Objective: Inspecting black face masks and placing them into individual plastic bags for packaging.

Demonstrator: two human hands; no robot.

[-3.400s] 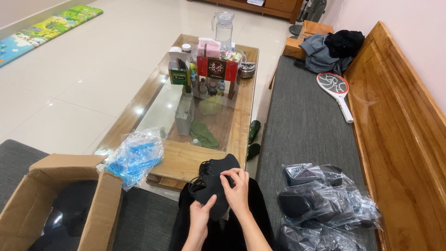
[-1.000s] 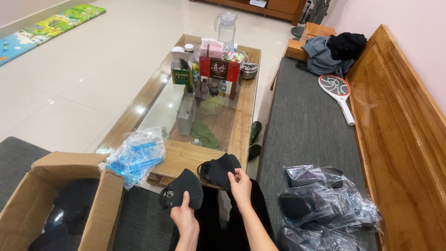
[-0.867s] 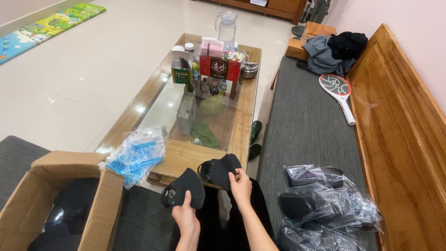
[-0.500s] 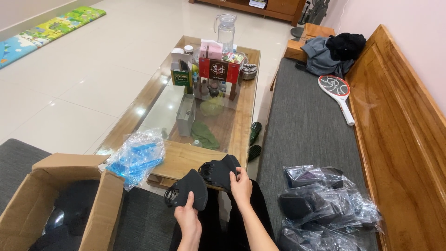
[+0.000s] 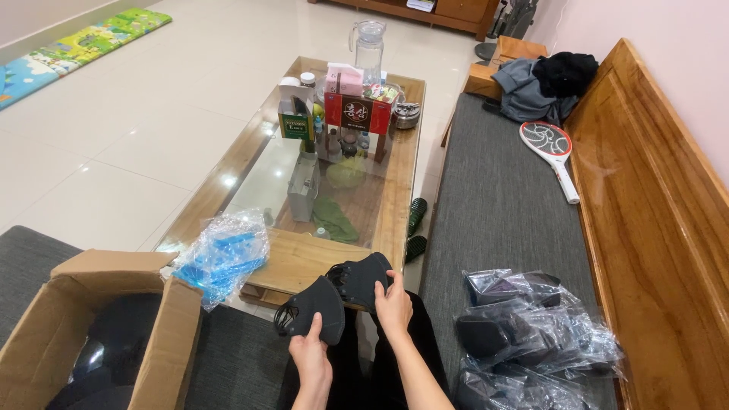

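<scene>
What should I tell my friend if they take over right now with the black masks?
Left hand: holds one black face mask by its lower edge.
Right hand: holds a second black mask, beside the first and apart from it.
Nearby: open cardboard box on the left with dark things inside; clear bags of dark masks on the grey bench cushion to the right; blue plastic-wrapped pack on the coffee table.
Done: two masks are out and separated.
Left: both masks are in hand, and bagged ones remain on the cushion.
</scene>
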